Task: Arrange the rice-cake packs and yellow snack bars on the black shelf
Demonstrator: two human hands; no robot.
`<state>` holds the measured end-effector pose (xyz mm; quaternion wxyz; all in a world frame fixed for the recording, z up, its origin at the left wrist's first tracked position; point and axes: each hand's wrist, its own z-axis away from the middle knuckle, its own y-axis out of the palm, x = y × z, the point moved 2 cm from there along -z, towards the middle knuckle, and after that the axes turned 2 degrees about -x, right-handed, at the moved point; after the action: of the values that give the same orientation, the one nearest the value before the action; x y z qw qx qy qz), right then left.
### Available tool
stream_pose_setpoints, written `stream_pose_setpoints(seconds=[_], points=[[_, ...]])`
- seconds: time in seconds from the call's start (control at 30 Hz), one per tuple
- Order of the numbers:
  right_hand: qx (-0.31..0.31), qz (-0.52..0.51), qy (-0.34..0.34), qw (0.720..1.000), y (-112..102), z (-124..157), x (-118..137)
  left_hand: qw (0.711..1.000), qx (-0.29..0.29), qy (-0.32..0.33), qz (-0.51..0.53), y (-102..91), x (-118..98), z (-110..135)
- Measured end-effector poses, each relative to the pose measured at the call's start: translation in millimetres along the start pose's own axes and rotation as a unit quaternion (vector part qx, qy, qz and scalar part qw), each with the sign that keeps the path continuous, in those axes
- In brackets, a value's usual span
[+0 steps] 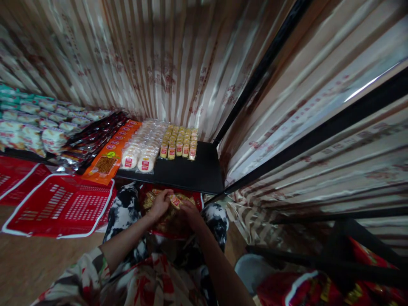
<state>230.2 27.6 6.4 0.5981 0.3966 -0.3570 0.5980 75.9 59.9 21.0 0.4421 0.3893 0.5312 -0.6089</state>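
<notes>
- Packet (175, 202) between left hand (160, 205) and right hand (191, 212) — both pinching its edges
- Red basket (170, 234) of yellow packets (148, 201) beneath
- Black shelf (204, 170) ahead

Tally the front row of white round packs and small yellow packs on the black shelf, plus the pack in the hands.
Front-row white round packs: 2
Front-row small yellow packs: 5
Held pack: 1
Total: 8

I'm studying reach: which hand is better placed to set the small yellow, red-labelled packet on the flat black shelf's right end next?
Probably the right hand: it is nearer that end of the shelf; the left hand is farther left. Both seem to hold the packet.
</notes>
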Motion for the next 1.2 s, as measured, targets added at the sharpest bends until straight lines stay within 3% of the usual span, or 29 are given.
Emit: stream_pose_setpoints(seconds=[0.13,0.33,0.5,0.7,0.83,1.03,1.2], points=[[0.030,-0.039,0.039,0.998,2.1,8.8,16.8,0.995,-0.021,0.072,-0.071,-7.5,-27.9,3.1],[0.035,-0.041,-0.038,0.998,5.3,7.8,51.9,0.980,-0.036,0.164,-0.104,-17.6,-70.6,2.3],[0.011,0.022,-0.081,0.996,2.6,-14.9,72.5,0.966,-0.042,0.230,-0.110,-20.6,-90.7,-13.5],[-0.020,0.125,-0.136,0.983,0.0,-47.6,93.9,0.960,-0.045,0.248,-0.126,-17.8,-96.5,-44.7],[-0.087,0.194,-0.140,0.967,-0.7,-69.6,102.1,0.960,-0.052,0.250,-0.118,-12.9,-98.0,-63.3],[-0.186,0.262,-0.144,0.936,1.6,-97.0,114.6,0.963,-0.136,0.199,-0.119,-4.5,-86.3,-81.6],[-0.226,0.313,-0.155,0.909,7.5,-114.4,126.8,0.975,-0.082,0.159,-0.132,5.2,-73.8,-91.7]])
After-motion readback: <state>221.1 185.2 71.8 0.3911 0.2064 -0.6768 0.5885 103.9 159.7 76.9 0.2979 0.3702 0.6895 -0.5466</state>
